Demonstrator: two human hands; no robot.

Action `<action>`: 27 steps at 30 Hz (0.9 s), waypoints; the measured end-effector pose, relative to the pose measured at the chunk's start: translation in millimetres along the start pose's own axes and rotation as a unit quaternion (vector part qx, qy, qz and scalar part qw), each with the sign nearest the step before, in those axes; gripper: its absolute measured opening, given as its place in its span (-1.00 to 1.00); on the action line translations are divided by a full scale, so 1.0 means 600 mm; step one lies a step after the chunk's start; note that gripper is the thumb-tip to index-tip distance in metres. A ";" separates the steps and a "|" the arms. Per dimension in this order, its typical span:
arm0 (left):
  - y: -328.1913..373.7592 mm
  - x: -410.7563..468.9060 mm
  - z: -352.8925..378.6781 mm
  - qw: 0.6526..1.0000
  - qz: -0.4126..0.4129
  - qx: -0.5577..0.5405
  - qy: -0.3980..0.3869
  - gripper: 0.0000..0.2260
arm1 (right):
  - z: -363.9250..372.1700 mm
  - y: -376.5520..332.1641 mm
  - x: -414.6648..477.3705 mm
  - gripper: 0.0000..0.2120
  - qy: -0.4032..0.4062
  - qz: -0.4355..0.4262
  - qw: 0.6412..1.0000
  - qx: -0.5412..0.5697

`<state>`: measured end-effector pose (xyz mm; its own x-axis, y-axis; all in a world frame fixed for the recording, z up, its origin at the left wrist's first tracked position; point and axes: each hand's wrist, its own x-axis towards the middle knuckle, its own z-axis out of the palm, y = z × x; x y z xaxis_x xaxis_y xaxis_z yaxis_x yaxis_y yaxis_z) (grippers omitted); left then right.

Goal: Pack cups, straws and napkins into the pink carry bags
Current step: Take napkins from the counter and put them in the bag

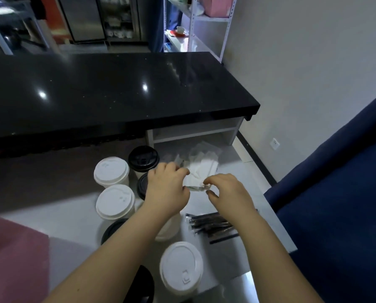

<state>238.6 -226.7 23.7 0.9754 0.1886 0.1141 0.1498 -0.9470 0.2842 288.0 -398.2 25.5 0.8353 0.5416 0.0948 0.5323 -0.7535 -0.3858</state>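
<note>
A clear-wrapped napkin packet (195,183) is pinched at its two ends by the curled fingers of the left hand (167,186) and the right hand (228,191), at the near edge of a loose pile of napkins (204,164) on the white worktop (251,184). Wrapped black straws (211,224) are laid beneath the right forearm, lidded cups (115,202) are grouped to the left, and a pink bag (12,248) is seen at the lower left

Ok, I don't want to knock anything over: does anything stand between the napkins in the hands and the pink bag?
Yes. The cluster of lidded cups stands left of the napkins, between them and the pink bag at the near left. Carrying over them looks safest.
</note>
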 end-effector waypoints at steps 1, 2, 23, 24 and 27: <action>-0.002 0.013 0.002 1.000 -0.001 0.004 -0.005 -0.62 | 0.001 0.005 0.011 -0.78 0.003 0.000 1.000 0.000; -0.004 0.024 0.005 1.000 -0.002 0.007 -0.012 -0.62 | 0.003 0.011 0.020 -0.78 0.005 0.000 1.000 0.003; -0.013 0.131 0.039 0.994 -0.100 0.026 -0.023 -0.59 | 0.119 0.142 0.217 -0.41 -0.188 -0.066 0.973 -0.117; -0.010 0.129 0.040 0.994 -0.100 0.027 -0.024 -0.59 | 0.122 0.144 0.215 -0.43 -0.186 -0.073 0.974 -0.110; 0.002 0.127 0.038 0.995 -0.095 0.024 -0.012 -0.60 | 0.131 0.149 0.207 -0.54 -0.152 -0.088 0.980 -0.099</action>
<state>316.9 -219.4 11.1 0.9323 0.3594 0.0399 0.3386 -0.9064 0.2526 428.6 -368.8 -69.3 0.6644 0.7334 -0.1443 0.7063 -0.6791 -0.1996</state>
